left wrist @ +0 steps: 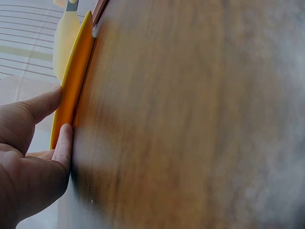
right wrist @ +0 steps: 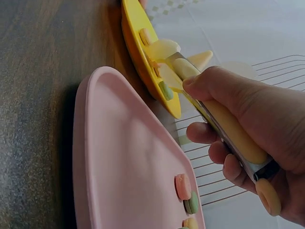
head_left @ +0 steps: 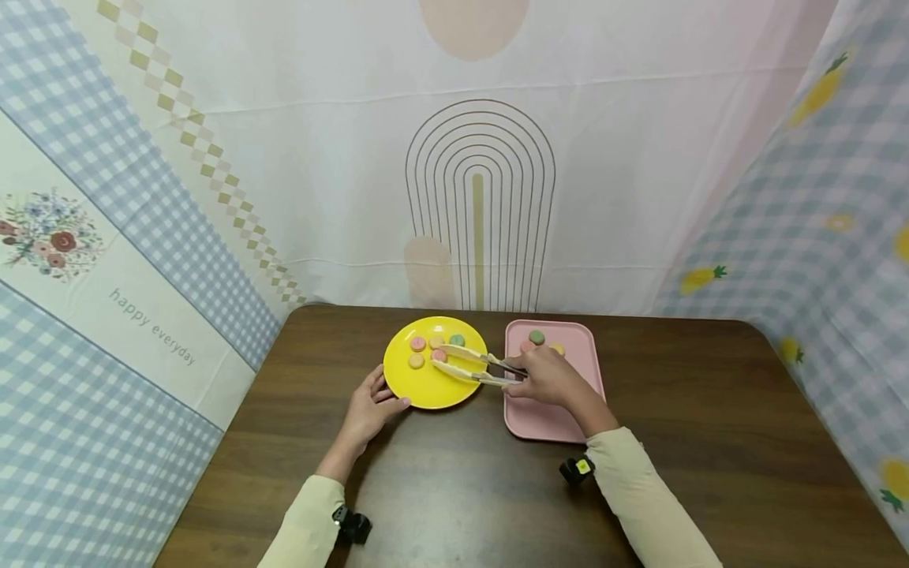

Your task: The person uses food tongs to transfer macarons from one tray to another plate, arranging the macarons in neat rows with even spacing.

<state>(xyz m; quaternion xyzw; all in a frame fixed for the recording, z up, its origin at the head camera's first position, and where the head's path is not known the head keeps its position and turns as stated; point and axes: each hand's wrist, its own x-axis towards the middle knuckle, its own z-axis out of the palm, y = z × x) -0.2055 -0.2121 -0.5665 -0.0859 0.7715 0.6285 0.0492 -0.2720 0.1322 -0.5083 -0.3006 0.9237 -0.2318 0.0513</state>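
Note:
My left hand [head_left: 369, 410] holds the near left rim of a round yellow plate [head_left: 433, 397], thumb on the edge and fingers against its underside in the left wrist view. Several small macarons lie on the plate: pink ones, cream ones and a green macaron [head_left: 457, 340]. My right hand [head_left: 550, 377] grips tongs [head_left: 458, 371] with cream-coloured tips and metal arms, reaching leftward over the plate. The tong tips stand on either side of a pink macaron [head_left: 439, 356]; I cannot tell whether they squeeze it.
Right of the plate, under my right hand, lies a pink rectangular tray [head_left: 543, 422]. It bears a pink macaron [right wrist: 182, 186], a green macaron [right wrist: 191, 203] and a yellow one at its far end. The brown wooden table [head_left: 454, 481] meets a patterned cloth backdrop [head_left: 341, 197] behind.

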